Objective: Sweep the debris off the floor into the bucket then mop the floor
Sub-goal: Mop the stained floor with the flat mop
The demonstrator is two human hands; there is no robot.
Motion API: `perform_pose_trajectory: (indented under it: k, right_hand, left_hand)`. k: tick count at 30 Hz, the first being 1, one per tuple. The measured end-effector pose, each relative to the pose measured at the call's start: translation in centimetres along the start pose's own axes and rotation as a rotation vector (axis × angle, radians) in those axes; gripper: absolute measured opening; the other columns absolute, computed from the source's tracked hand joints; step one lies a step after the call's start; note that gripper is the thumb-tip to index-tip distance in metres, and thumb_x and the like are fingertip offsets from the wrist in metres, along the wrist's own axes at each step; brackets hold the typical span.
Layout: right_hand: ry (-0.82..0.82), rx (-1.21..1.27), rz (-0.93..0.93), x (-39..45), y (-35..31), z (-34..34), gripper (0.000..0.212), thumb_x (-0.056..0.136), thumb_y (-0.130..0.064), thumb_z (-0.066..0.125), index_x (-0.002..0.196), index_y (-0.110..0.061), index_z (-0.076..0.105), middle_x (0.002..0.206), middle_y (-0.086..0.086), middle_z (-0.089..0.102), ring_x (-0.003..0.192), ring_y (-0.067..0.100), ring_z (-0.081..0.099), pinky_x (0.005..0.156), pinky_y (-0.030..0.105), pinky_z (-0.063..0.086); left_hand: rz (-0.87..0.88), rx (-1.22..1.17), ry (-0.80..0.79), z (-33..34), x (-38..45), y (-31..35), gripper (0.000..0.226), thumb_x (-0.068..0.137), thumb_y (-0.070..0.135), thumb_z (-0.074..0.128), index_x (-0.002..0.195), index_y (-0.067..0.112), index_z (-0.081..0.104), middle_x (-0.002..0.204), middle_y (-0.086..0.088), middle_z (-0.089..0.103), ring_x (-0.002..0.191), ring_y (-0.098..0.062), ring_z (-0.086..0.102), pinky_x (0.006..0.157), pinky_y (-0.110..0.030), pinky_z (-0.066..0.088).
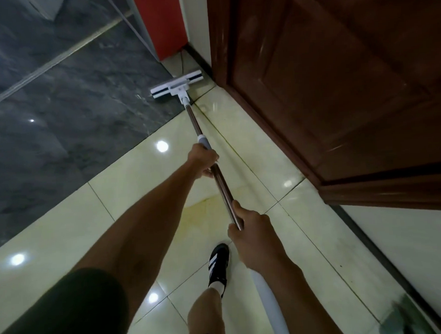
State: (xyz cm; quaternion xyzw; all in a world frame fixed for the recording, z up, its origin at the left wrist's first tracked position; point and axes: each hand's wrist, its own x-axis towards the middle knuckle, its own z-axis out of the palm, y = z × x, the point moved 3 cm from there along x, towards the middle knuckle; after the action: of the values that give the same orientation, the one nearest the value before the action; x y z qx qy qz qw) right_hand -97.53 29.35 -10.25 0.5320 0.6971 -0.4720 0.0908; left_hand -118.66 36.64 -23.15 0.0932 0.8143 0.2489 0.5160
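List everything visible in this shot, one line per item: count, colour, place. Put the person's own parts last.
mop: one, white head with dark strips, brown metal pole; head on the floor by the door corner.
floor tiles: many, glossy cream; underfoot, with a yellowish stain near the pole.
dark marble floor: one area, grey-black; left.
wooden door: one, reddish brown; right.
red panel: one, red; top centre.
white wall: one, with dark skirting; lower right.
shoe: one, black with white stripes; bottom centre.
left hand: one; grips the pole further down.
right hand: one; grips the pole's upper part.
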Motion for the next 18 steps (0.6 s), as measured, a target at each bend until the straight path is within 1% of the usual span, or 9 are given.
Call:
perform_pose_trajectory:
  k: [3,5,6,8,10,12,14,16,18]
  right_hand:
    - [-0.002,0.003,-0.008,1.6,-0.3,0.1,0.057,0.098,-0.028,0.054,0.152,-0.029,0.035,0.105,0.005,0.067,0.09,0.017,0.065,0.079,0.027,0.056]
    - [-0.016,0.026,0.004,1.6,0.1,0.5,0.057,0.099,-0.029,0.05,0.153,-0.03,0.031,0.108,0.006,0.066,0.093,0.018,0.065,0.083,0.031,0.057]
    - [-0.022,0.036,0.017,1.3,0.4,0.8,0.057,0.1,-0.03,0.048,0.154,-0.032,0.029,0.109,0.006,0.066,0.095,0.018,0.064,0.085,0.033,0.057]
    - [-0.029,0.052,0.053,0.5,0.8,1.6,0.056,0.102,-0.034,0.044,0.154,-0.035,0.024,0.112,0.006,0.064,0.099,0.017,0.062,0.086,0.033,0.055]
    - [-0.032,0.078,0.09,-0.5,1.6,2.5,0.056,0.103,-0.036,0.042,0.155,-0.038,0.02,0.115,0.004,0.062,0.099,0.015,0.061,0.087,0.031,0.054]
    - [-0.036,0.118,0.126,-2.0,2.8,3.1,0.057,0.104,-0.036,0.043,0.155,-0.039,0.019,0.117,0.002,0.062,0.098,0.011,0.06,0.089,0.027,0.054]
    - [-0.053,0.151,0.154,-4.1,4.4,3.5,0.057,0.104,-0.034,0.045,0.155,-0.036,0.021,0.124,-0.001,0.064,0.107,0.011,0.063,0.094,0.026,0.053]
    - [-0.073,0.188,0.179,-6.7,5.9,4.0,0.056,0.104,-0.031,0.046,0.155,-0.034,0.024,0.13,-0.004,0.064,0.115,0.01,0.063,0.098,0.023,0.05]
    - [-0.082,0.225,0.219,-9.6,7.5,4.5,0.056,0.104,-0.031,0.046,0.155,-0.035,0.024,0.128,-0.006,0.065,0.116,0.009,0.063,0.097,0.02,0.047]
  left_hand:
    - [-0.02,0.018,0.006,-0.1,1.9,0.5,0.023,0.091,0.007,0.068,0.109,0.0,0.055,0.103,-0.021,0.064,0.081,-0.037,0.072,0.061,-0.051,0.062]
    - [-0.049,0.064,-0.02,0.4,2.7,0.4,0.015,0.093,0.006,0.065,0.098,0.002,0.052,0.103,-0.022,0.063,0.078,-0.038,0.071,0.052,-0.046,0.061]
    - [-0.07,0.087,-0.03,0.8,2.8,0.2,0.014,0.094,0.005,0.063,0.099,0.003,0.051,0.103,-0.023,0.062,0.077,-0.038,0.071,0.047,-0.043,0.059]
    - [-0.095,0.118,-0.026,1.6,2.8,-0.3,0.022,0.095,0.003,0.06,0.113,0.003,0.048,0.104,-0.023,0.062,0.075,-0.036,0.07,0.042,-0.04,0.056]
    - [-0.112,0.138,-0.024,2.5,2.5,-1.1,0.031,0.094,0.002,0.056,0.122,0.005,0.044,0.105,-0.023,0.062,0.074,-0.035,0.07,0.042,-0.04,0.056]
    - [-0.151,0.149,-0.042,3.7,1.8,-2.4,0.032,0.094,0.002,0.054,0.125,0.006,0.044,0.107,-0.023,0.062,0.075,-0.036,0.07,0.047,-0.046,0.058]
    - [-0.184,0.178,-0.056,5.2,0.4,-4.1,0.032,0.095,0.004,0.052,0.126,0.006,0.045,0.107,-0.023,0.062,0.076,-0.037,0.071,0.052,-0.052,0.06]
    - [-0.186,0.235,-0.064,6.9,-1.5,-5.8,0.036,0.095,0.006,0.051,0.13,0.006,0.042,0.102,-0.021,0.06,0.073,-0.037,0.069,0.047,-0.048,0.059]
    - [-0.181,0.276,-0.078,8.4,-3.8,-7.8,0.047,0.094,0.006,0.052,0.138,0.009,0.035,0.101,-0.02,0.056,0.071,-0.036,0.066,0.042,-0.042,0.056]
